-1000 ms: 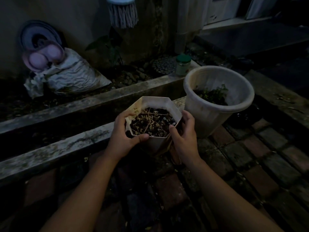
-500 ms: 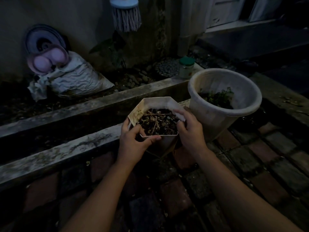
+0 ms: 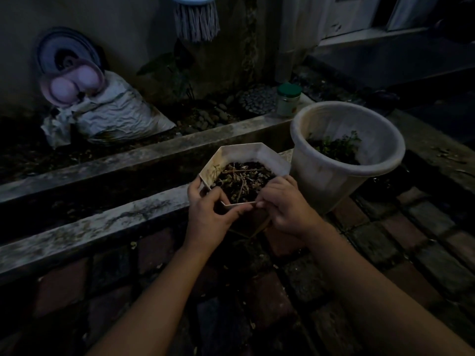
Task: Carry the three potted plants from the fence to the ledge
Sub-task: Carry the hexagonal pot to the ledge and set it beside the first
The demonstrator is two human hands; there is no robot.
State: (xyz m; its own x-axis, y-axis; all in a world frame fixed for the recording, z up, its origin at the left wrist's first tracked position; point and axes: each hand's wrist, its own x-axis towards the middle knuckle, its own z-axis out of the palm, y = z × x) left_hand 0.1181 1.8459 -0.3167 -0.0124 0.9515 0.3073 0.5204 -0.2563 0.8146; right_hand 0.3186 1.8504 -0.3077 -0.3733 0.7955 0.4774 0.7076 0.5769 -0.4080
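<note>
A small white hexagonal pot (image 3: 241,155) with dark soil and dry stems is held over the brick paving, beside the near concrete ledge (image 3: 102,224). My left hand (image 3: 209,217) grips its near left rim, thumb over the edge. My right hand (image 3: 288,206) grips the near right rim. Its lower body is hidden behind my hands. A large round white pot (image 3: 331,173) with a small green plant stands just right of it, on the paving by the ledge's end.
A gutter runs between the near ledge and a far ledge (image 3: 144,155). On the far ledge stands a green-lidded jar (image 3: 288,100). Behind it lie a crumpled white sack (image 3: 113,116), pebbles, a leafy plant (image 3: 177,65) and a hanging mop head (image 3: 196,18). Brick paving (image 3: 385,240) spreads rightward.
Both hands have slid along the pot's rim toward its near edge, so thumbs and fingertips almost meet. The pot sits slightly further right and nearer the large pot.
</note>
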